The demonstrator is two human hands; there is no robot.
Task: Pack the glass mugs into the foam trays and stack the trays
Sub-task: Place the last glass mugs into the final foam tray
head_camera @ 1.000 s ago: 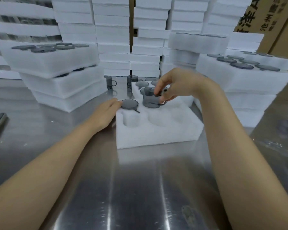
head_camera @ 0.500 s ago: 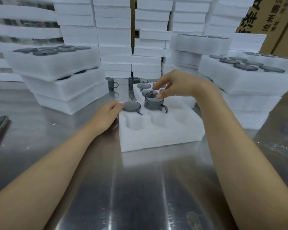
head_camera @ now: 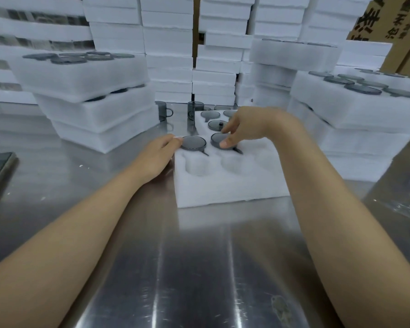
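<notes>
Two slim bare forearms (head_camera: pixel 81 233), uncovered to frame edge. Bare left hand (head_camera: pixel 160 153) just left of foam tray (head_camera: pixel 223 188); bare right hand (head_camera: pixel 244 125) over tray's far half, short plain thumbnail (head_camera: pixel 223 144) showing.

Mid-desk (head_camera: pixel 199 268), mugs (head_camera: pixel 193 142) are sitting in the foam tray (head_camera: pixel 223 188)'s far pockets, left stack (head_camera: pixel 92 102) and right stack (head_camera: pixel 353 119) flanking it.

Left hand (head_camera: pixel 156 154) extended flat, right hand (head_camera: pixel 244 124) pinching downward.
</notes>
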